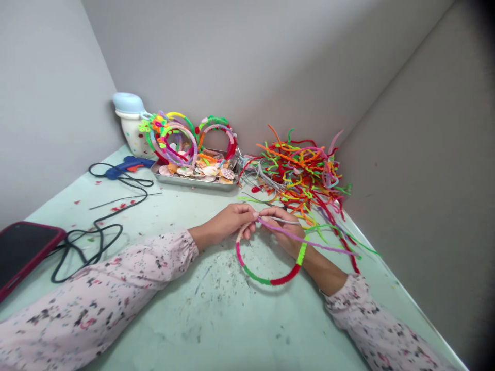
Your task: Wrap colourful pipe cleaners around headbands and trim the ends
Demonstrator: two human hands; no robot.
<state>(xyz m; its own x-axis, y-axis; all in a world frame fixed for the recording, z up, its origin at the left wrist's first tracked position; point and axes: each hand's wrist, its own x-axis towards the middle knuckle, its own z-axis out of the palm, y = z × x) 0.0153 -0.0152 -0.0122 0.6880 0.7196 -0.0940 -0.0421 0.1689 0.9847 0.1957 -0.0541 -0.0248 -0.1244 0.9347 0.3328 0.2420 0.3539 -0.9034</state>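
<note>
Between my hands hangs a wire ring (286, 279) wrapped in pipe cleaners, in pink, green, red and lime sections. My left hand (233, 221) is closed, pinching the ring's pale pink upper left part between thumb and fingers. Fingertips nearly touching it, my right hand (284, 234) pinches a purple pipe cleaner (309, 241) where it meets the ring. The rest of that strand trails off to the right across my right hand and wrist. A bare grey wire end (288, 221) sticks out over the right fingers. The exact contact at the fingertips is partly hidden.
A heap of loose pipe cleaners (301, 170) lies beyond my right hand. Behind, a metal tray (193, 182) holds shells and several finished rings (218, 129). At left are a blue glue gun (129, 165) with a looping black cord (101, 242), a white bottle (135, 131) and a phone (27, 252).
</note>
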